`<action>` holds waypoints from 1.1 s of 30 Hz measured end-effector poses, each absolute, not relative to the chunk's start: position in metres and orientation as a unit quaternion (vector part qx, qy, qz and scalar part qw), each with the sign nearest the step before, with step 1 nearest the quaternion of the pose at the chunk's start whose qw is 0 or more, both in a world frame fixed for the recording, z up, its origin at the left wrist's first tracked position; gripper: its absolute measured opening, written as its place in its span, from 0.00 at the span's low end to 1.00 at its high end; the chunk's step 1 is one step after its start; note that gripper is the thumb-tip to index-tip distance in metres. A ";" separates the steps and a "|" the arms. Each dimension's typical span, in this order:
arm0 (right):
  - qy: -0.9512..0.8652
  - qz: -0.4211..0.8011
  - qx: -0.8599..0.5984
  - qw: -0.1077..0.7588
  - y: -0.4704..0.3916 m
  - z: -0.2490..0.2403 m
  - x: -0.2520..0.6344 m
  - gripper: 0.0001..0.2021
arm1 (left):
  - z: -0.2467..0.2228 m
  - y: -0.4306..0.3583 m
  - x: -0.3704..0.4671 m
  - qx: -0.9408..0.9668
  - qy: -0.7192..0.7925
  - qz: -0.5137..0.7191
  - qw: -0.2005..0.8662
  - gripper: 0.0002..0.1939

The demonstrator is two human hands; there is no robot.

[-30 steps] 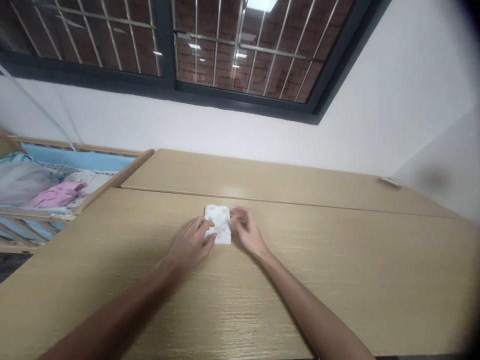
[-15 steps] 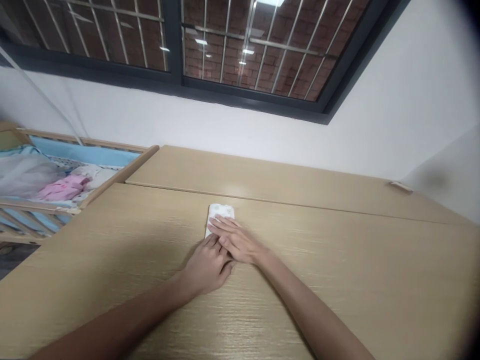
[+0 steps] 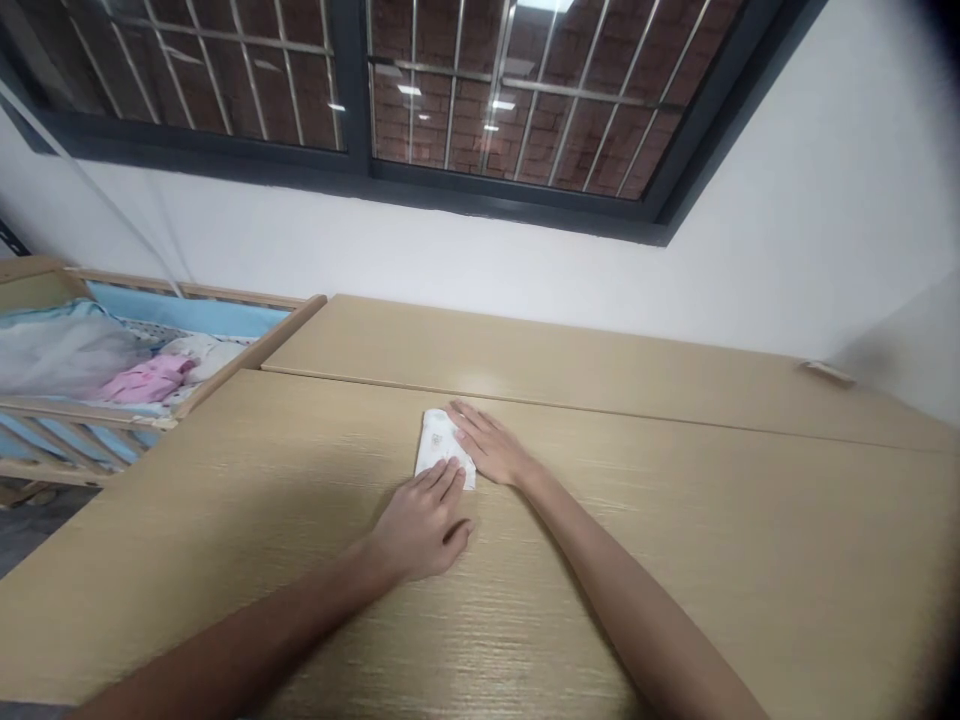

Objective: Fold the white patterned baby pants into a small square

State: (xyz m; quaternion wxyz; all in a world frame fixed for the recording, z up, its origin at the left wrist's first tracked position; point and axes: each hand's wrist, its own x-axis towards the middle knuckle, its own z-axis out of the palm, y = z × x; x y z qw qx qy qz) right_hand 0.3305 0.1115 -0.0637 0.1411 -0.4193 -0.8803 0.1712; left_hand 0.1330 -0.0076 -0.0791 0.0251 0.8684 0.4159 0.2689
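A small white folded cloth-like item [image 3: 439, 442] with a faint print lies flat on the pale wooden surface [image 3: 675, 540]. My left hand [image 3: 426, 520] rests its fingertips on the near edge of it, palm down, thumb apart from the fingers. On the item's upper right edge lies my right hand [image 3: 489, 445], flat with its fingers stretched out. Neither hand is wrapped round anything.
At the left, a wooden crib [image 3: 292, 328] with blue lining holds a pink cloth [image 3: 150, 378] and white bedding. Behind the surface is a white wall with a dark-framed window [image 3: 510, 205]. A small pale object [image 3: 826, 373] lies at the back right.
My right hand has moved up and to the right, off my left hand and the item's middle, to its right edge. More of the white item shows. The view has shifted slightly.
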 end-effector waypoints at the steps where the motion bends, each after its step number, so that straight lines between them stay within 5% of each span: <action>1: -0.879 0.168 -0.418 0.155 0.110 -0.064 0.331 0.30 | -0.077 -0.004 0.130 0.864 0.418 0.276 0.044 0.27; 8: -0.841 0.121 -0.444 0.286 0.098 -0.067 0.336 0.32 | -0.076 0.034 0.098 0.747 0.550 0.366 0.081 0.12; 15: -0.860 0.107 -0.425 0.262 0.095 -0.063 0.333 0.30 | -0.083 0.038 0.096 0.758 0.599 0.255 0.030 0.16; 26: -0.856 0.093 -0.416 0.291 0.086 -0.059 0.325 0.18 | -0.069 0.042 0.099 0.790 0.543 0.246 0.144 0.12; 33: -0.805 0.283 -0.422 0.307 -0.001 -0.037 0.272 0.09 | -0.021 -0.047 0.049 0.784 0.524 0.225 0.245 0.13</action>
